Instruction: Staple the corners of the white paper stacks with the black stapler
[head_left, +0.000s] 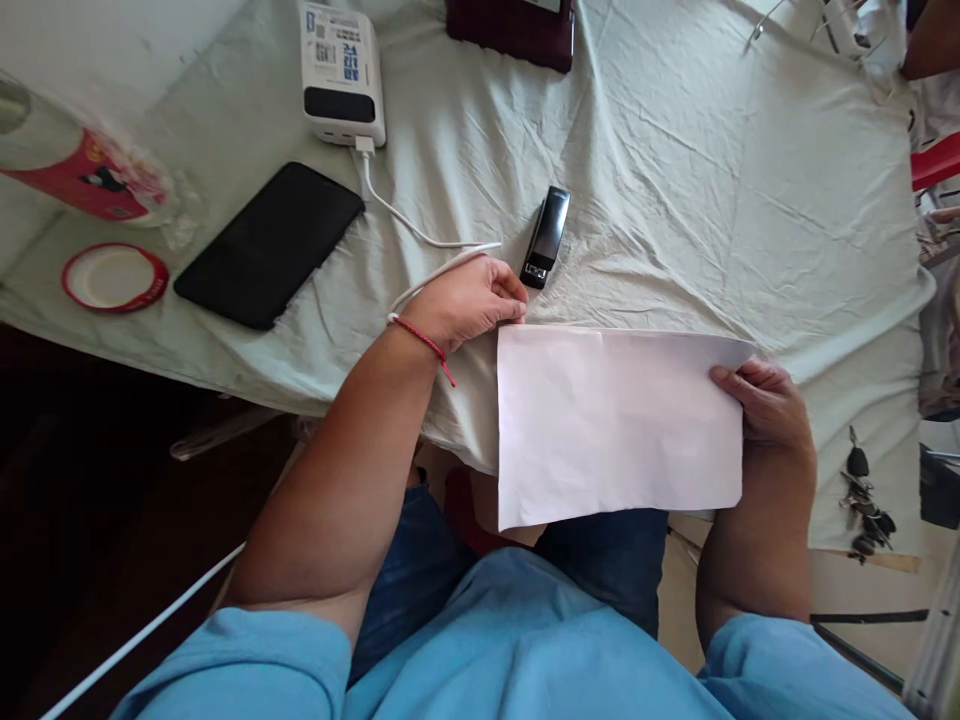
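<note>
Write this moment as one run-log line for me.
left grip: at upper-left corner of white paper, contact unclear | right grip: holding its right side | black stapler: on tablecloth beyond paper

My forearms (341,460) reach over the near edge of the desk (690,200); my left hand (466,302) curls inward, my right hand (776,405) pinches, thumb uppermost.

The stapler (548,232) lies on the cloth (675,170) behind the paper (619,425), keys (868,515) farther right.
</note>
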